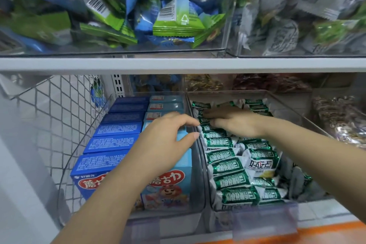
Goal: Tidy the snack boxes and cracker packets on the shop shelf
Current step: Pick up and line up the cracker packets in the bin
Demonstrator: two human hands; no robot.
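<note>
My left hand point(168, 132) hovers over the light blue snack boxes point(168, 182), fingers curled and a little apart, fingertips at the clear wall between the two bins and gripping nothing I can see. My right hand point(231, 122) lies palm down, fingers together and reaching left, on the far rows of green-and-white cracker packets point(227, 166); whether it pinches one I cannot tell. The packets fill the right clear bin point(281, 103) on the lower shelf, lined up in rows along its left side and looser to the right, where one white packet point(261, 164) lies at an angle. The left clear bin point(65, 174) holds the boxes upright in two rows running near to far: dark blue snack boxes point(111, 144) left, light blue ones right. Wire mesh point(49, 115) closes the shelf's left end. Above, beyond the white shelf edge point(178, 64), green and blue snack bags point(122, 10) crowd another clear bin.
</note>
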